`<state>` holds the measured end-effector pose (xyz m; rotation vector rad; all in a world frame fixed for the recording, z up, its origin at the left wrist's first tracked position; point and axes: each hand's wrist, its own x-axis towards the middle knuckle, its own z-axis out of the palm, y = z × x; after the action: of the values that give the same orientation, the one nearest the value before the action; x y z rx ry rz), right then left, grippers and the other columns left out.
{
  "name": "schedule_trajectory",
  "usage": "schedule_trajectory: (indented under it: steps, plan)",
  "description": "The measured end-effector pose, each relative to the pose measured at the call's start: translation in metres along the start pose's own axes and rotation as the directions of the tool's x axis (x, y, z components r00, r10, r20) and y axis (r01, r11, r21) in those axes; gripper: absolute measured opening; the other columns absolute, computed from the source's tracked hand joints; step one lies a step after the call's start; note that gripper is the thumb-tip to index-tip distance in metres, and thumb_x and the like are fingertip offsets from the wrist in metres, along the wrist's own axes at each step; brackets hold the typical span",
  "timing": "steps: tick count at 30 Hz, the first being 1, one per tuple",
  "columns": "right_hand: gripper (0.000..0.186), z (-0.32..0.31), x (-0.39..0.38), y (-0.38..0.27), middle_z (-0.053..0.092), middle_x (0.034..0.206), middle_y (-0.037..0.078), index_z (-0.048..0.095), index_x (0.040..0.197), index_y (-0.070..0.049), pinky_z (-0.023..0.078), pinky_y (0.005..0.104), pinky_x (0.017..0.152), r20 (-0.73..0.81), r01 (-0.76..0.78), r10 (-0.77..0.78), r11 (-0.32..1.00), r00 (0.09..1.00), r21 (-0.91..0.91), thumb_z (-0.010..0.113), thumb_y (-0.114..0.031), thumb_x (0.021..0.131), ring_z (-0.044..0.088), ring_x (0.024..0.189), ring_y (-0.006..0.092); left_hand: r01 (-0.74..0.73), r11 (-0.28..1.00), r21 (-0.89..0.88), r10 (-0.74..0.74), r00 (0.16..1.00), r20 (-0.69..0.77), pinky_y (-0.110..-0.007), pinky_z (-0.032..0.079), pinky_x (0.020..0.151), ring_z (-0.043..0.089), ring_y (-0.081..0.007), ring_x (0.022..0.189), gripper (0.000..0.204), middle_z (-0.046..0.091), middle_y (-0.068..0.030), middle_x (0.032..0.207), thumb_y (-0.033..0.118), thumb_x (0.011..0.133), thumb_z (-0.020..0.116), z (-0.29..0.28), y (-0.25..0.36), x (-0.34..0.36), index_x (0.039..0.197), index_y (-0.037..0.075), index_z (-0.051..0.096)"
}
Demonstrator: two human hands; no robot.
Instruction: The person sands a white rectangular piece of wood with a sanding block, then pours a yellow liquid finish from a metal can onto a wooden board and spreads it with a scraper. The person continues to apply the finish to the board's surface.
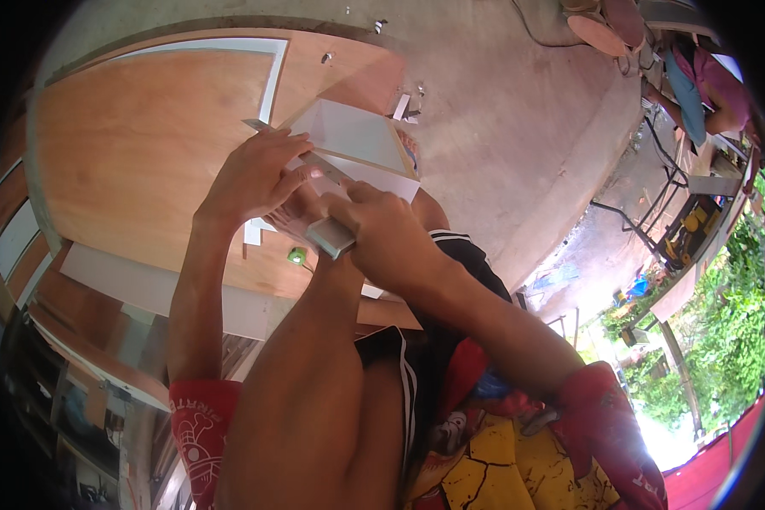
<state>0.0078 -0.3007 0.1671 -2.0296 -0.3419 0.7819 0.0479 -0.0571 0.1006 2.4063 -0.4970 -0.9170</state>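
A white open box (348, 132) with bare wood edges rests tilted by my legs. Across its near edge lies a flat metal blade, part of what looks like a try square (331, 238) with a thick silver stock. My right hand (382, 229) is closed around the stock, its index finger reaching toward the blade. Over the blade's far part my left hand (268, 174) is closed, thumb on the near side, fingers over the top. The blade's tip pokes out beyond the left hand. Both hands partly hide the box's near side.
A large plywood panel (153, 127) lies on the left, with a green object (297, 255) on it. Stacked boards (68, 314) stand at far left. Concrete floor (501, 127) stretches right. Another person (714, 93) is at upper right, near metal frames and a yellow tool (693, 225).
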Motion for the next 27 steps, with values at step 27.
schedule_trajectory:
  steps: [27]
  plan:
    - [0.020, -0.044, -0.053, 0.039, 0.069, 0.111, 0.024, 0.061, 0.103, -0.002, 0.057, 0.0536, 0.086, 0.002, -0.053, 0.053, 0.997, 0.999, -0.050, 0.068, 0.002, 0.084, 0.066, 0.105, 0.0508, -0.129, 0.984, 0.120, 0.140, 0.986, -0.093, -0.060, 0.031, 0.123, 0.073, -0.0364, 0.104, 0.047, 0.077, -0.0191, 0.101, 0.047, 0.106, 0.057, 0.061, 0.063, 0.037, 0.114, 0.005, 0.077]
